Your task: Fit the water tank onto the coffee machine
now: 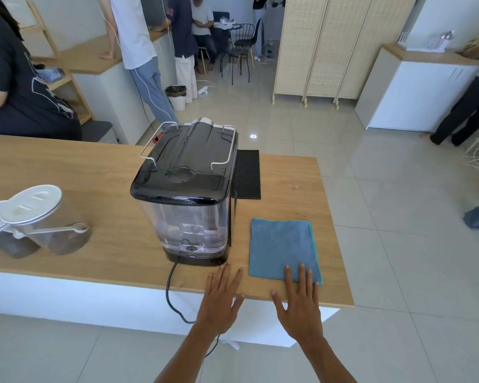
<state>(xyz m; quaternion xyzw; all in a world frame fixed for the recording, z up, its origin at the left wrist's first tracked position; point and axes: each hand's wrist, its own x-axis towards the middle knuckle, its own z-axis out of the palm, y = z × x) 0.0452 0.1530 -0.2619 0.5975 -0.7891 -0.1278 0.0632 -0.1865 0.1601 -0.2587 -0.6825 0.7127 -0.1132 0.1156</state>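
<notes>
The black coffee machine [190,150] stands on the wooden counter [100,172] with its back towards me. A clear water tank [194,225] with a black lid sits upright on the machine's rear base. My left hand [220,301] lies flat with fingers spread at the counter's near edge, just in front of the machine's base and not touching it. My right hand [299,302] is also flat and spread, its fingertips resting on the near edge of a folded blue cloth [282,248]. Both hands hold nothing.
Two clear jars with white lids [39,219] stand at the counter's left. A black rubber mat [246,174] lies beside the machine's right. The black power cord [170,288] hangs off the near edge. Several people stand behind the counter and at the right.
</notes>
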